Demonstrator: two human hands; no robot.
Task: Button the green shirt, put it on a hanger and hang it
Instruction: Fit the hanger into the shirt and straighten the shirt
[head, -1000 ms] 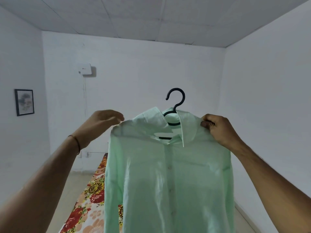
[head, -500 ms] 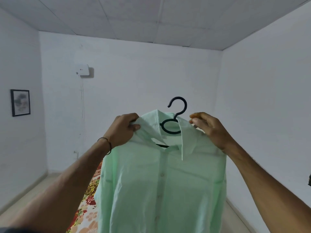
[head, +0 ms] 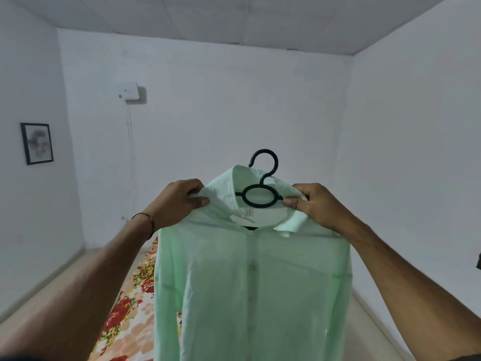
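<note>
The pale green shirt (head: 250,282) hangs in front of me on a black plastic hanger (head: 263,186), its front closed by a row of buttons. The hanger's hook and ring stick up out of the open collar; the shoulders of the hanger are hidden under the cloth. My left hand (head: 179,204) pinches the left collar flap. My right hand (head: 315,207) pinches the right collar flap beside the ring. Both arms are stretched out at chest height.
A bed with a red and yellow floral sheet (head: 130,316) lies low on the left behind the shirt. White walls surround me, with a framed picture (head: 37,143) on the left wall and a small white box (head: 128,91) on the far wall.
Both hands slid inward from the shirt's shoulders to the collar flaps. The collar is now spread wider, showing the hanger's ring.
</note>
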